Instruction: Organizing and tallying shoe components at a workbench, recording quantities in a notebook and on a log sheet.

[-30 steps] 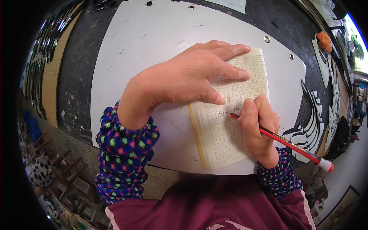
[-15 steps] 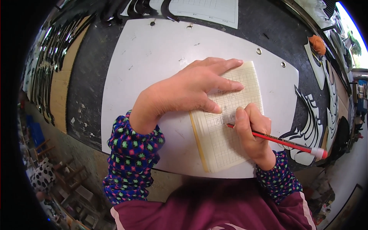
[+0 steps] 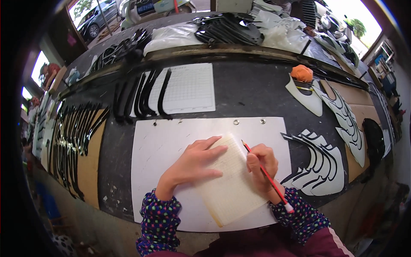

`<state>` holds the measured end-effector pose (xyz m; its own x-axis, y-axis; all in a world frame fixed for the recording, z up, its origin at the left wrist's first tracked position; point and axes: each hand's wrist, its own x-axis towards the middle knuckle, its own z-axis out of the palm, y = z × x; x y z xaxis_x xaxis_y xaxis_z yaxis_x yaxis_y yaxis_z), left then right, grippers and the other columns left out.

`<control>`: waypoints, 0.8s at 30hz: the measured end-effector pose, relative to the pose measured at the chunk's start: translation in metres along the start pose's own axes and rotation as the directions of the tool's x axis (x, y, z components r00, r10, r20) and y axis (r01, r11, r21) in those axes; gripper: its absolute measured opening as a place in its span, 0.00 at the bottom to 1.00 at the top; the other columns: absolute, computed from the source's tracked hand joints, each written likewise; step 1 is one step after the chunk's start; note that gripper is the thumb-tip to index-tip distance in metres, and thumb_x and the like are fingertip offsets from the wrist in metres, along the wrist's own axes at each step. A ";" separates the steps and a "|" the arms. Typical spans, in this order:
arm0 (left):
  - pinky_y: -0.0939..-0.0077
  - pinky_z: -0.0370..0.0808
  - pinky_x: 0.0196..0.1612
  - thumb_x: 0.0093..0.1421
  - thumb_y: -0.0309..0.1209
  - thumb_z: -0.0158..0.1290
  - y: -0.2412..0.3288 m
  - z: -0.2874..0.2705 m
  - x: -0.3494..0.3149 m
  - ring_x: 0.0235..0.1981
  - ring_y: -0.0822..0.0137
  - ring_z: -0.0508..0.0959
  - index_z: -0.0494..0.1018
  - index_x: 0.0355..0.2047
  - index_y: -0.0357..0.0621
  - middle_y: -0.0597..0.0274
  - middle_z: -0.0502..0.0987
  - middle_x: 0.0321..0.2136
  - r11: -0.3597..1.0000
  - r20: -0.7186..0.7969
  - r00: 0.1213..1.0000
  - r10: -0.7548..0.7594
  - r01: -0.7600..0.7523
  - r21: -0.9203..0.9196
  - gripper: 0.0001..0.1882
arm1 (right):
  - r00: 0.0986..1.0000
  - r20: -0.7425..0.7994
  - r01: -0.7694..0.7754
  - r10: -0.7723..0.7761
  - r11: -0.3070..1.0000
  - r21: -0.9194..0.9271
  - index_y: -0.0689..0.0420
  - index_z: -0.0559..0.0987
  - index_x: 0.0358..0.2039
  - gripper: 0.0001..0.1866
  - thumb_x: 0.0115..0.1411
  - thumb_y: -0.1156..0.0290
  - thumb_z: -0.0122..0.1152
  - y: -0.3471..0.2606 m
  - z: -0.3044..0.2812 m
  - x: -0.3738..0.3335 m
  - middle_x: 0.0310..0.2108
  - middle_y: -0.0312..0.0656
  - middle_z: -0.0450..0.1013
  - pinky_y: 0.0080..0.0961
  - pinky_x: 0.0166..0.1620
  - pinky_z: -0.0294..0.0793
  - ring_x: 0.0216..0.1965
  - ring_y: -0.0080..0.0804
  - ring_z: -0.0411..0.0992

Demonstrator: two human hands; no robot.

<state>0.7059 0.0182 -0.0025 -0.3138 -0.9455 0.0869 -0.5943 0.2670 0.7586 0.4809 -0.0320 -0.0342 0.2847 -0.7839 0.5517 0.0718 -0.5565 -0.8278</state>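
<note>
A squared-paper notebook lies open and slightly tilted on a white sheet. Across the notebook's left part rests my left hand, its fingers spread over the page. A red and black pencil with a white and red end is gripped in my right hand. The pencil's point is near the page's upper right edge; whether it touches the paper I cannot tell. Any writing on the page is too blurred to make out. Patterned dark blue sleeves cover both forearms.
Glossy black curved strips lie on cardboard at the left, and more rest across a printed sheet. To the right are white curved pieces with black edging and an orange crumpled thing. A raised rail crosses the table's far side.
The view has tilted up, bringing in the far table and the street. My right hand has moved the pencil from mid-page toward the upper right edge, its tip now pointing up. My left hand still rests there.
</note>
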 end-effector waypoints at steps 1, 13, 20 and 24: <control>0.61 0.63 0.62 0.49 0.36 0.62 0.003 0.000 0.008 0.59 0.50 0.67 0.69 0.59 0.47 0.47 0.66 0.61 1.000 -0.025 0.999 -0.026 0.026 -0.005 0.35 | 0.999 0.012 0.033 -0.033 0.998 -0.058 0.60 0.73 0.35 0.04 0.62 0.76 0.60 0.002 -0.003 0.008 0.27 0.40 0.72 0.20 0.29 0.69 0.24 0.24 0.68; 0.77 0.72 0.51 0.47 0.21 0.63 0.025 -0.013 0.026 0.45 0.70 0.76 0.75 0.52 0.38 0.60 0.78 0.44 0.882 -0.170 0.936 -0.307 0.213 -0.421 0.28 | 0.995 0.097 -0.018 0.034 0.987 -0.160 0.60 0.72 0.39 0.09 0.61 0.72 0.60 -0.012 -0.012 0.037 0.33 0.47 0.70 0.31 0.31 0.73 0.30 0.41 0.73; 0.78 0.74 0.44 0.42 0.20 0.66 0.004 -0.032 0.024 0.40 0.74 0.76 0.77 0.49 0.38 0.64 0.80 0.39 0.714 0.013 0.880 -0.474 0.393 -0.580 0.28 | 0.918 0.323 -0.216 0.229 0.973 -0.077 0.58 0.70 0.47 0.22 0.54 0.73 0.67 -0.011 -0.013 0.045 0.44 0.52 0.71 0.30 0.39 0.76 0.38 0.44 0.75; 0.75 0.74 0.48 0.45 0.17 0.64 -0.002 -0.043 0.036 0.45 0.68 0.76 0.75 0.53 0.40 0.58 0.75 0.50 0.661 0.114 0.911 -0.396 0.369 -0.653 0.31 | 0.905 0.394 -0.144 0.159 0.987 -0.068 0.59 0.69 0.48 0.24 0.52 0.75 0.69 -0.003 -0.008 0.053 0.47 0.53 0.69 0.31 0.41 0.76 0.44 0.47 0.73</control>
<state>0.7273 -0.0246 0.0271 -0.1351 -0.9460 -0.2948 -0.0252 -0.2942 0.9554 0.4877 -0.0738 -0.0014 0.6461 -0.6895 0.3273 -0.0349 -0.4551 -0.8898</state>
